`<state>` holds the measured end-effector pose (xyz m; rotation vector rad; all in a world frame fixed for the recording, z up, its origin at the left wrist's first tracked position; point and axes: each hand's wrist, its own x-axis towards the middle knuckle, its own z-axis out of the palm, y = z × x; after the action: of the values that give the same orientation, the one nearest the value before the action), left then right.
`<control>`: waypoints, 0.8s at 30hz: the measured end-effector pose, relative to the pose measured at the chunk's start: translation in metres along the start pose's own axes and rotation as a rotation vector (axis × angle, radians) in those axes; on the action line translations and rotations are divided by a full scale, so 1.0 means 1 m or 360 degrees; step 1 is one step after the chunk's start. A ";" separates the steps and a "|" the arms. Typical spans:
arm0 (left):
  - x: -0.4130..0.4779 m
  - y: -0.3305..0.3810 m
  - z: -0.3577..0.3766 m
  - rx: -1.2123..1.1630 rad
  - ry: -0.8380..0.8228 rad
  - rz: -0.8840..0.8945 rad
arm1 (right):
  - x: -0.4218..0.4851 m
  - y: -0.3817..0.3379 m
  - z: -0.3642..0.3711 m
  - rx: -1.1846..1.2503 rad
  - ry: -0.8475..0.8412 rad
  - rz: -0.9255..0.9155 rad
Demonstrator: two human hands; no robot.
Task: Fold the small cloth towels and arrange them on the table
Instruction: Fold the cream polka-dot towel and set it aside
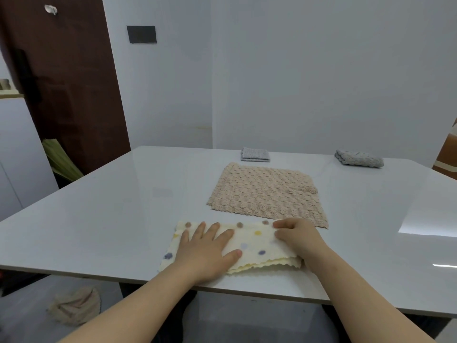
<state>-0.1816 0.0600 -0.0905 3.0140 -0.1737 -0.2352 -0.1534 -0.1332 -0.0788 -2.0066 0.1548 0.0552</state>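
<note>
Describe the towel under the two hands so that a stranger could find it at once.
On the glossy white table, look at the near edge. There lies the cream cloth towel with coloured dots, already folded over. The bigger beige waffle towel behind it is plain, as are the two small grey folded towels at the far edge.

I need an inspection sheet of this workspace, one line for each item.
Surface: grey table, glossy.
Job's things: dotted towel folded at near edge; beige towel spread flat behind it; two folded grey towels at far edge.
Clutter: beige cloth on the floor.
Grippers: left hand flat on dotted towel; right hand on its right end.
Cables: nothing seen.
Surroundings: white walls, brown door.
</note>
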 end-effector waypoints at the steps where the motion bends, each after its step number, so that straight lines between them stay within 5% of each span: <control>1: 0.000 0.000 0.000 -0.0009 0.0010 0.0004 | 0.001 0.001 0.000 0.0004 0.0019 0.0015; 13: 0.004 0.002 0.004 -0.0069 0.0078 -0.0028 | -0.002 -0.013 -0.006 0.0149 0.0019 -0.0055; 18: 0.000 -0.018 -0.006 -0.0062 0.0368 -0.0010 | -0.003 -0.032 0.005 0.0301 0.0052 -0.0147; 24: -0.002 -0.041 0.004 -0.0111 0.0182 0.0004 | -0.001 -0.056 0.037 0.0372 -0.0089 -0.0211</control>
<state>-0.1798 0.1005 -0.0988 2.9471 -0.1559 -0.0664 -0.1458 -0.0759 -0.0446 -1.7754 -0.0080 0.0081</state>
